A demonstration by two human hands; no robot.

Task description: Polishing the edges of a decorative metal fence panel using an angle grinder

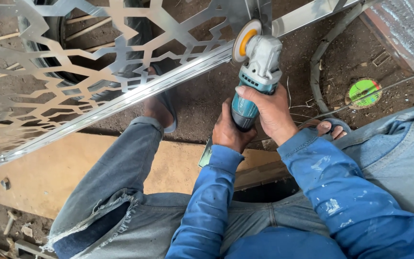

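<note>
Cut-out metal panel [73, 62] fills upper left, patterned sheet w/ a shiny rail [135, 93] running along its lower edge, up toward top centre. Reads as thin, stiff, sharp at the cut edges; prob. springy and prone to chatter, so I'd keep bare skin off it.

My left hand [230, 132]: fingers closed round the rear of the angle grinder [252, 84], at the tail of the teal body. Grinder sits centre frame, over the dirt floor [207, 96], nose pointing up-frame. Feels like a dense, top-heavy tool by the look; rigid plastic and grey metal head, grip okay but not soft.

Disc [243, 41] w/ orange hub sits against the rail near the panel's top right corner; contact itself I can't quite confirm.

My right hand [269, 112]: wrapped over the body from the right, thumb across top. Two-hand hold on the body, well back from disc, looks right.

Far right on floor: green round disc [364, 91], lying apart.
</note>
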